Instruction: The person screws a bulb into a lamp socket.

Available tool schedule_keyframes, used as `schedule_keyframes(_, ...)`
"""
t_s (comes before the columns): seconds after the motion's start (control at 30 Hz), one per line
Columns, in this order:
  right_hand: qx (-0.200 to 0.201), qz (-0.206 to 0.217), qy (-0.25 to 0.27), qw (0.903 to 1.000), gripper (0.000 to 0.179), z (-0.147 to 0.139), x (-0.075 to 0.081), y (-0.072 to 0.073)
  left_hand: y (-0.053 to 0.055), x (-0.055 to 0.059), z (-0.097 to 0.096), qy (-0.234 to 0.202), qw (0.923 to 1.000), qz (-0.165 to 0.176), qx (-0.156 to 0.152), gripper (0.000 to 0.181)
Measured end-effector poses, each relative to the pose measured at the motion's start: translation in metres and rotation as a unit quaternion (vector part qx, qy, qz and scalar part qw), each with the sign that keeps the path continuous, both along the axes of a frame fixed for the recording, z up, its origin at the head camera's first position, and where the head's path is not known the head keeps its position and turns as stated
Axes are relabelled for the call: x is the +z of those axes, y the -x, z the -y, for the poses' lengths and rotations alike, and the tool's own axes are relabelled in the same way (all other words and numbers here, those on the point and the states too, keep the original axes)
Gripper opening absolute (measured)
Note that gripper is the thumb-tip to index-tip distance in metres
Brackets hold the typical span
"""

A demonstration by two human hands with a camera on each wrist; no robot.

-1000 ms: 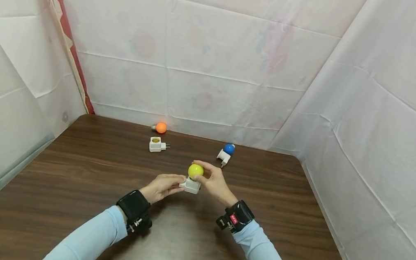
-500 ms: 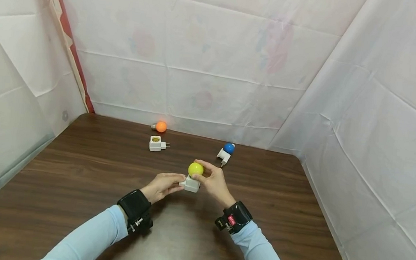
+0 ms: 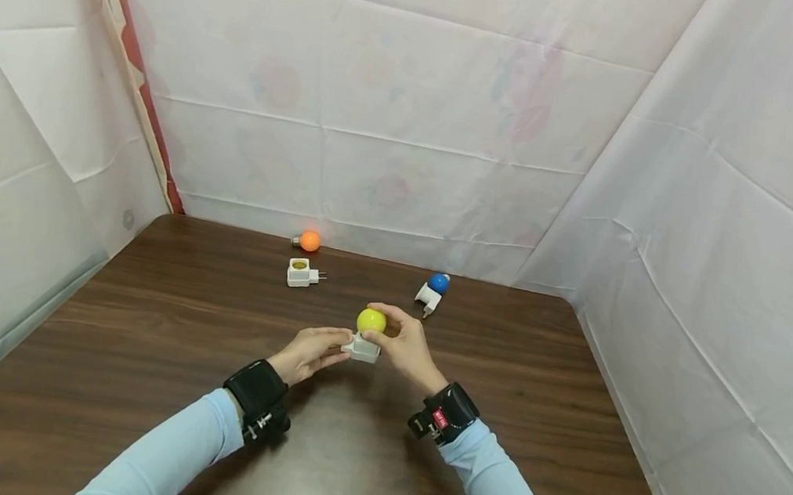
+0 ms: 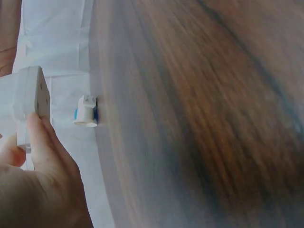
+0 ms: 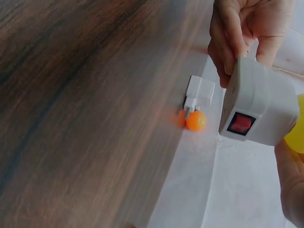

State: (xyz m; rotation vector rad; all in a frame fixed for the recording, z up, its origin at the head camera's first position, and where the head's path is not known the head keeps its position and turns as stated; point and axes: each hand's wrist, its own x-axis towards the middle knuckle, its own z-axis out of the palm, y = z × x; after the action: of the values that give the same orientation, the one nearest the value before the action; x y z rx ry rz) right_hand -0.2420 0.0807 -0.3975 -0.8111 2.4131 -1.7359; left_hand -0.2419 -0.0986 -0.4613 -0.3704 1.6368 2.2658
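Between the two hands is a white plug-in lamp socket (image 3: 362, 348), with a red rocker switch (image 5: 241, 123) on its side in the right wrist view. My left hand (image 3: 311, 352) pinches the socket at its plug end, thumb and fingers on either side. A yellow light bulb (image 3: 371, 321) stands upright at the top of the socket. Fingers and thumb of my right hand (image 3: 407, 347) grip the bulb from the right. In the left wrist view the socket's underside (image 4: 42, 97) faces the camera, and the bulb is out of sight there.
An orange bulb (image 3: 310, 241) lies near the table's back edge, with a second white socket (image 3: 299, 273) in front of it, its pins pointing right. Farther right lies a white socket (image 3: 428, 298) with a blue bulb (image 3: 439, 283). White sheeting (image 3: 409, 107) hangs behind the brown table (image 3: 171, 314).
Both hands keep their hold on the socket and the yellow bulb, with only slight shifts. The other bulbs and sockets lie as before; the head view has moved a little.
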Motion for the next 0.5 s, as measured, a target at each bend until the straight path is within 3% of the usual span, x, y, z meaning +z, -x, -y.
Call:
schedule_keyframes(0.23,0.034,-0.009,-0.022,0.9991,0.044,-0.004,-0.004,0.005,-0.001,-0.002,0.003,0.035,0.997,-0.037,-0.057,0.046)
schedule_keyframes(0.3,0.041,-0.005,-0.026,0.9988,0.043,-0.005,-0.007,0.006,0.0,-0.005,0.005,0.077,0.9912,-0.07,-0.082,0.048)
schedule_keyframes(0.33,0.043,-0.003,-0.029,0.9987,0.043,-0.005,-0.008,0.006,-0.001,-0.007,0.005,0.111,0.9848,-0.094,-0.095,0.049)
schedule_keyframes(0.37,0.046,-0.002,-0.031,0.9985,0.043,-0.006,-0.01,0.007,-0.001,-0.008,0.006,0.155,0.9744,-0.123,-0.106,0.049)
schedule_keyframes(0.43,0.05,0.008,-0.041,0.9978,0.042,-0.006,-0.014,0.008,-0.001,-0.012,0.005,0.252,0.9438,-0.178,-0.119,0.044)
schedule_keyframes(0.5,0.058,0.015,-0.049,0.997,0.043,-0.007,-0.017,0.008,-0.001,-0.015,0.004,0.352,0.8991,-0.228,-0.125,0.037)
